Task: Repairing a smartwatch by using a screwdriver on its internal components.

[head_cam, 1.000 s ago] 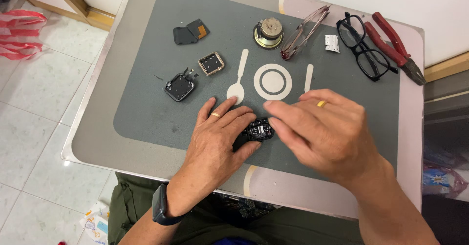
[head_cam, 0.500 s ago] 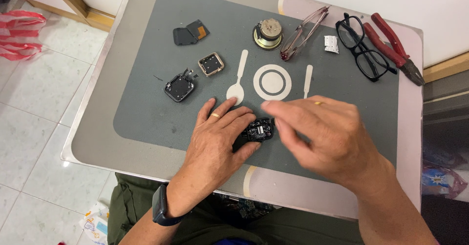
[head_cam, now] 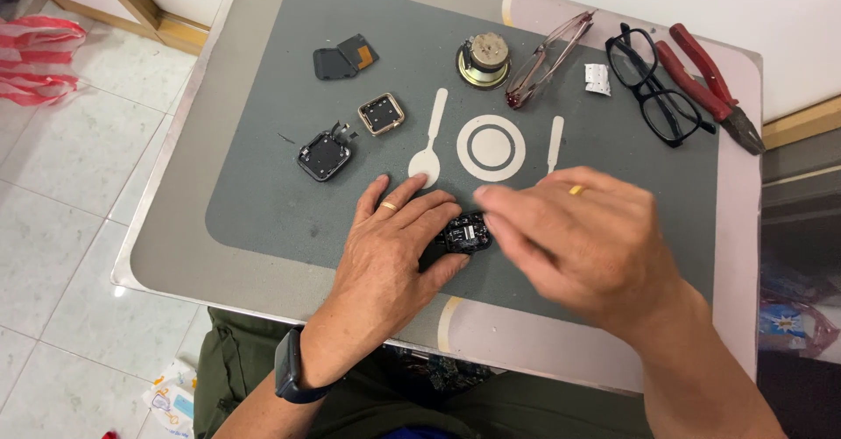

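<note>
From the head camera, the left hand (head_cam: 390, 251) lies flat on the grey mat (head_cam: 263, 194) of the worktop (head_cam: 158, 246), its fingers pinning a small black device (head_cam: 462, 232) against the mat. The right hand (head_cam: 583, 242) hovers blurred over the device's right edge, fingertips bunched at it; whether they grip anything I cannot tell. Beyond lie a square black casing (head_cam: 324, 153), a round speaker (head_cam: 484, 60), black glasses (head_cam: 653, 84) and red pliers (head_cam: 708, 84).
</note>
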